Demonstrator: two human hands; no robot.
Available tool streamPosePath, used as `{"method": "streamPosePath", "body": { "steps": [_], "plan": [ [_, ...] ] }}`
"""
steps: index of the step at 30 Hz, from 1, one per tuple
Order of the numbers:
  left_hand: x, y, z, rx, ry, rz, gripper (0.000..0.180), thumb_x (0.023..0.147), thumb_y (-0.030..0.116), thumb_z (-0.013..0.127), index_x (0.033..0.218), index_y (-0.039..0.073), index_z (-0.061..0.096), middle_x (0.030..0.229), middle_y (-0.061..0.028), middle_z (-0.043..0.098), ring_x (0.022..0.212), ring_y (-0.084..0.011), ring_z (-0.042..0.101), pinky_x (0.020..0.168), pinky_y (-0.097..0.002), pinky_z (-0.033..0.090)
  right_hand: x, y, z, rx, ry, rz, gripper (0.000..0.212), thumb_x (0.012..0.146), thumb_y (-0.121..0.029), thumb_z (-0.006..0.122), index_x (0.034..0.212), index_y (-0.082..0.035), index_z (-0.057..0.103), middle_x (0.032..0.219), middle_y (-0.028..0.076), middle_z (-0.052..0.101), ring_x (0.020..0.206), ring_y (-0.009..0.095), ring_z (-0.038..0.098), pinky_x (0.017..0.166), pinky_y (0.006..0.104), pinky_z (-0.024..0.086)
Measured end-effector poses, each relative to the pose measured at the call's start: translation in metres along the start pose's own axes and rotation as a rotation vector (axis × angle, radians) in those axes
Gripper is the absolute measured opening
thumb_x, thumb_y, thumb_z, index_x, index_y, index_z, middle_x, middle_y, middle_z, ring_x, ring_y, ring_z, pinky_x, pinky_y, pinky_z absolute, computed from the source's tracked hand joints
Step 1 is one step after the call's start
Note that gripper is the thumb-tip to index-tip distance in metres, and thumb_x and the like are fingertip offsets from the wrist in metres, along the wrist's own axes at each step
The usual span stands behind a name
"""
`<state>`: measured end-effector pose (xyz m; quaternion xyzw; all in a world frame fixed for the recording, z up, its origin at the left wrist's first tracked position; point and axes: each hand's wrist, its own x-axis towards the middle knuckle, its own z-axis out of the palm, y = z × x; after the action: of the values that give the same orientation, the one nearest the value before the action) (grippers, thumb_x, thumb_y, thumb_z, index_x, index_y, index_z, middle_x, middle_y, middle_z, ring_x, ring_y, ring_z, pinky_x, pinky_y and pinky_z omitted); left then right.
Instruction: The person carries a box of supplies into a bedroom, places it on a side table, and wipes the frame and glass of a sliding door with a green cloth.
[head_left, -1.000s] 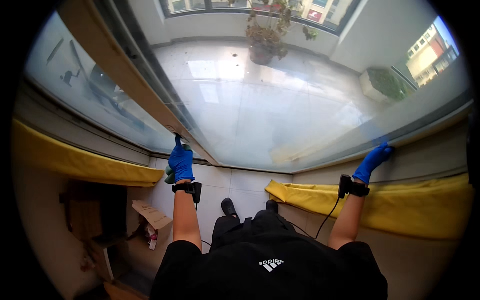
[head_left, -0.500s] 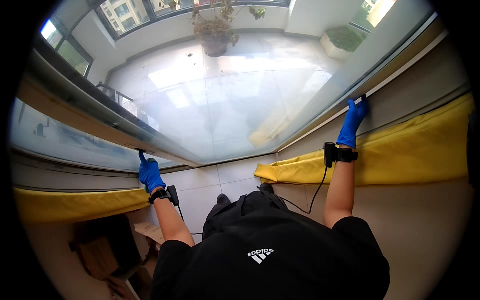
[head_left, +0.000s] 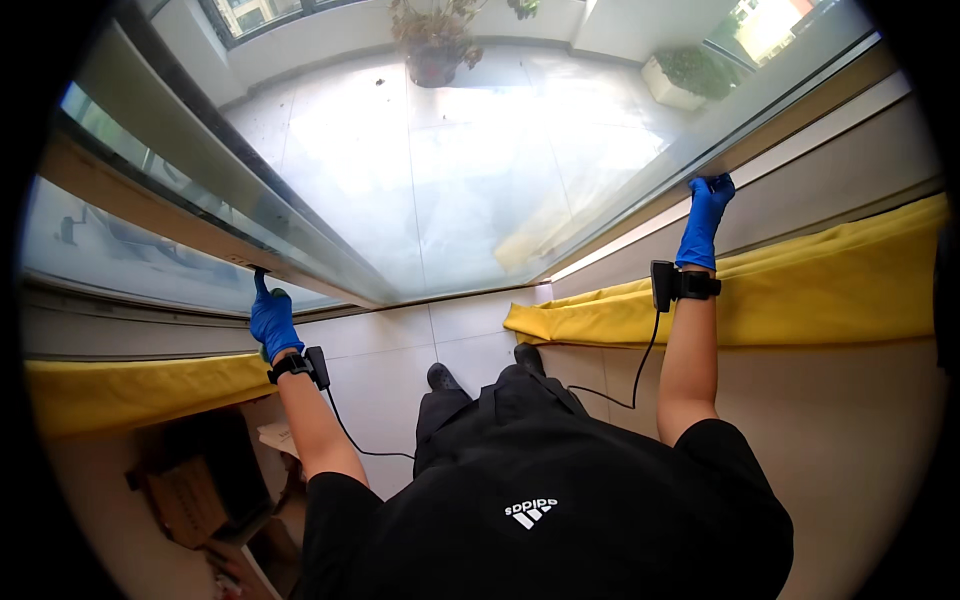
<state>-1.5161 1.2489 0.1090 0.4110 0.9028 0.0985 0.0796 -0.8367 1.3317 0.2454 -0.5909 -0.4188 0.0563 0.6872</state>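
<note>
Two framed glass sliding door panels stand before me, one on each side. My left hand (head_left: 274, 316), in a blue glove, is at the inner edge of the left door panel (head_left: 180, 215). One digit reaches up to a small fitting in that edge, and the other fingers look curled. On the other side my right hand (head_left: 707, 218), also in a blue glove, has its fingers bent against the edge of the right door panel (head_left: 640, 215). Its fingertips are partly hidden at the frame. Black straps with small boxes and cables sit on both wrists.
Yellow curtains (head_left: 800, 295) hang beside the right panel and at the left. Beyond the doors, a tiled balcony holds a potted plant (head_left: 432, 65) and a white planter (head_left: 672, 85). Cardboard boxes (head_left: 185, 500) lie at lower left. A dark shoe (head_left: 442, 377) shows near the threshold.
My left hand has moved left along with the left door panel, and another panel edge shows behind it. My right hand's fingers have curled more at the frame. The whole view has shifted slightly.
</note>
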Motion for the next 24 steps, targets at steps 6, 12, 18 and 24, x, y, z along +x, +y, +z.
{"method": "streamPosePath", "body": {
  "steps": [6,12,18,24],
  "plan": [
    [-0.022,-0.011,-0.011,-0.459,-0.089,0.015,0.058,0.079,0.010,0.043,0.134,0.026,0.035,0.062,-0.0130,0.057,0.051,-0.0266,0.056,0.047,-0.0386,0.043,0.000,-0.005,-0.003,-0.162,-0.066,0.049,0.025,0.066,-0.005,0.056,0.091,0.000,0.052,0.083,0.006,0.055,0.074,0.018,0.051,0.071,0.0290,0.043],
    [-0.103,-0.032,0.014,-0.952,-0.430,-0.032,0.034,0.083,0.007,0.044,0.115,0.010,0.055,0.060,-0.0011,0.048,0.041,-0.0090,0.042,0.037,-0.0253,0.039,-0.013,-0.020,0.024,-0.056,-0.010,0.046,0.019,0.064,-0.003,0.057,0.083,0.000,0.053,0.068,0.003,0.052,0.059,0.013,0.047,0.055,0.0267,0.041],
    [-0.175,-0.048,0.046,-1.153,-0.709,-0.248,0.019,0.087,0.009,0.043,0.100,0.002,0.056,0.065,-0.0007,0.050,0.048,-0.0088,0.043,0.038,-0.0243,0.041,-0.036,-0.022,0.059,-0.045,-0.104,-0.038,0.036,0.069,-0.005,0.064,0.102,0.002,0.053,0.089,0.008,0.058,0.077,0.017,0.055,0.068,0.0286,0.045],
    [-0.193,-0.043,0.073,-1.136,-0.713,-0.148,0.020,0.079,0.000,0.040,0.089,0.001,0.057,0.063,-0.0020,0.049,0.047,-0.0094,0.040,0.038,-0.0230,0.036,-0.089,-0.057,0.095,-0.063,-0.203,-0.163,0.041,0.073,-0.007,0.066,0.109,0.002,0.050,0.099,0.010,0.055,0.089,0.019,0.053,0.081,0.0312,0.042]
  ]
}}
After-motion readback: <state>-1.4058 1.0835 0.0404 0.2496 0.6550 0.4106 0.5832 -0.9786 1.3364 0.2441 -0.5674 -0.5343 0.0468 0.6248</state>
